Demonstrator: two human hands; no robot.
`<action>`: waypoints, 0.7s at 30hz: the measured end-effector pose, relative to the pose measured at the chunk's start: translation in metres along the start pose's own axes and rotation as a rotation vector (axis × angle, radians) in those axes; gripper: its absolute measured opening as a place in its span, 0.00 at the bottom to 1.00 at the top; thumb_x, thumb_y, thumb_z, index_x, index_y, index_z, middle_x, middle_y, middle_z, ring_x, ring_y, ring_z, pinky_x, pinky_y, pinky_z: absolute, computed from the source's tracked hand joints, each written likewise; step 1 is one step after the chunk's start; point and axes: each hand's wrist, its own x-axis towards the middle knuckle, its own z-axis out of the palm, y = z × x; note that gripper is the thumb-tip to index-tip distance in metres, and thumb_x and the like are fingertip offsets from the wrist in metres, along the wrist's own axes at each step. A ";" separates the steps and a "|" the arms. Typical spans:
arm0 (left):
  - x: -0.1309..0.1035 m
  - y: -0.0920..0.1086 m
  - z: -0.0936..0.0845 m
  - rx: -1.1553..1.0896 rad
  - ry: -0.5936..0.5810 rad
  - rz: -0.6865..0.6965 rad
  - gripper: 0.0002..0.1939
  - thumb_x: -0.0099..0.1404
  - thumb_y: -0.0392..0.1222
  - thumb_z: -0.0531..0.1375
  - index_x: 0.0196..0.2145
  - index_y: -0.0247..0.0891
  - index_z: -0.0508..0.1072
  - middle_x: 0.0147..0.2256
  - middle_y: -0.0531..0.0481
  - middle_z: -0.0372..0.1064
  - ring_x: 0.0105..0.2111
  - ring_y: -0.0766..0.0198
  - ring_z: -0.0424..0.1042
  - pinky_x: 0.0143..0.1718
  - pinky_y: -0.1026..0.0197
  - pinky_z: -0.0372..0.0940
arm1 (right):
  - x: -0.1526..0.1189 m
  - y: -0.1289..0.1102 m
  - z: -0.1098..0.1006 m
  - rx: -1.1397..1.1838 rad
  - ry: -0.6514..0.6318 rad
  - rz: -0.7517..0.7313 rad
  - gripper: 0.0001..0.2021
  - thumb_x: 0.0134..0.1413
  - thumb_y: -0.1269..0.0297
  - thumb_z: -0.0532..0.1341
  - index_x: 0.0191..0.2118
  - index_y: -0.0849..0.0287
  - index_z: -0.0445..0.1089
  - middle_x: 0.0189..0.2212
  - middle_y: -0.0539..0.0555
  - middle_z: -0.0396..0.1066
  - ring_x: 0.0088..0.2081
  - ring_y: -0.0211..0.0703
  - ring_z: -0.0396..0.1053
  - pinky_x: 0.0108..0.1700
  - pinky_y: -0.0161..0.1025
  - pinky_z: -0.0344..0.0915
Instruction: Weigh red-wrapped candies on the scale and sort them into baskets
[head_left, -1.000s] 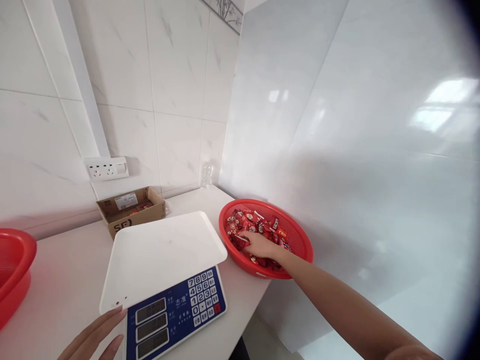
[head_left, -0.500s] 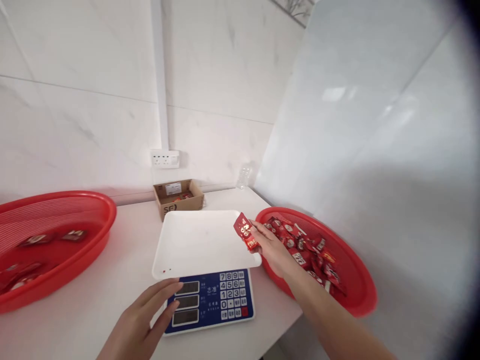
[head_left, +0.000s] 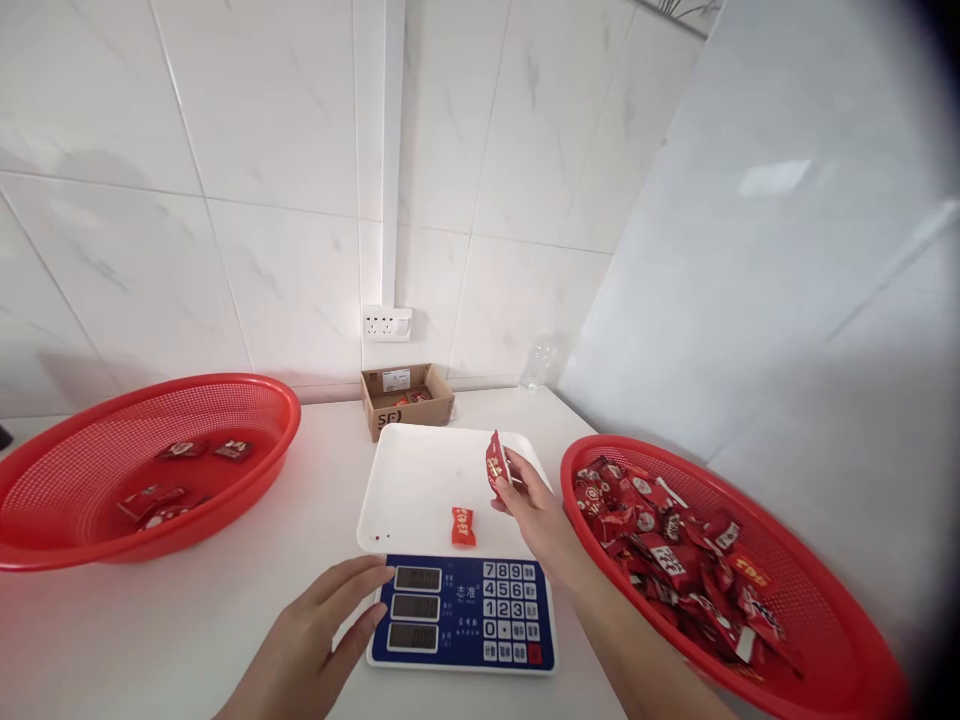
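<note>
My right hand (head_left: 534, 500) pinches a dark red snack packet (head_left: 496, 465) upright above the right side of the white weighing tray (head_left: 412, 470). On the tray below lies a small orange-red packet (head_left: 463, 526), apart from my fingers. My left hand (head_left: 319, 620) has its fingers spread, with the tips at the left edge of the blue digital scale (head_left: 465, 612), beside its displays. To the right, a red plastic basket (head_left: 840, 620) holds a heap of red snack packets (head_left: 667, 555).
Another red basket (head_left: 247, 400) with several packets stands at the left. Behind the tray is a small cardboard box (head_left: 397, 415) with a few packets. A clear plastic container (head_left: 536, 367) stands in the back corner, near a wall socket (head_left: 387, 323).
The orange-red packet has left my right hand and lies on the tray; the dark red packet stays held and has turned. My left hand stays at the scale. The view has shifted left.
</note>
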 end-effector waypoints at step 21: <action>0.010 -0.003 0.010 -0.001 0.093 0.221 0.14 0.65 0.50 0.54 0.47 0.52 0.71 0.43 0.57 0.76 0.40 0.67 0.77 0.40 0.71 0.70 | -0.019 -0.017 -0.031 -0.887 -0.351 -0.104 0.28 0.60 0.53 0.50 0.63 0.56 0.55 0.65 0.57 0.48 0.66 0.48 0.42 0.64 0.49 0.44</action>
